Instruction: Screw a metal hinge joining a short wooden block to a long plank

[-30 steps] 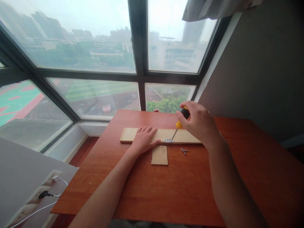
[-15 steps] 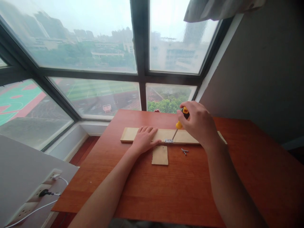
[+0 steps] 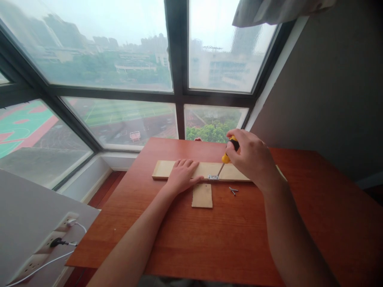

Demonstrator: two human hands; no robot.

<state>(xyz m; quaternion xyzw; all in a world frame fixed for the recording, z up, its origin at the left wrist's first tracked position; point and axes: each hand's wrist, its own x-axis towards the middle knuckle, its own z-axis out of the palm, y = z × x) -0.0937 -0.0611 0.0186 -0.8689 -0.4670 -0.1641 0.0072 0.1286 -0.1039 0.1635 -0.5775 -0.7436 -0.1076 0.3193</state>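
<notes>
A long pale wooden board (image 3: 163,169) lies across the table. My left hand (image 3: 184,175) rests flat on it, fingers stretched out. Just right of my left thumb, a small metal hinge (image 3: 213,177) sits at the board's near edge. My right hand (image 3: 251,155) is closed around the yellow and black handle of a screwdriver (image 3: 225,159). The screwdriver is tilted, its tip down at the right end of the hinge. Whether a screw is under the tip is too small to tell. A small square wooden piece (image 3: 202,196) with a hole lies in front of the hinge.
Several loose screws (image 3: 233,191) lie on the reddish-brown table (image 3: 233,235), right of the small wooden piece. Large windows (image 3: 119,119) stand beyond the far edge. At lower left, a wall carries sockets with plugged-in cables (image 3: 61,242).
My right hand has shifted very slightly and the screwdriver handle appears turned a little in its grip. The left hand, board and hinge stay in place.
</notes>
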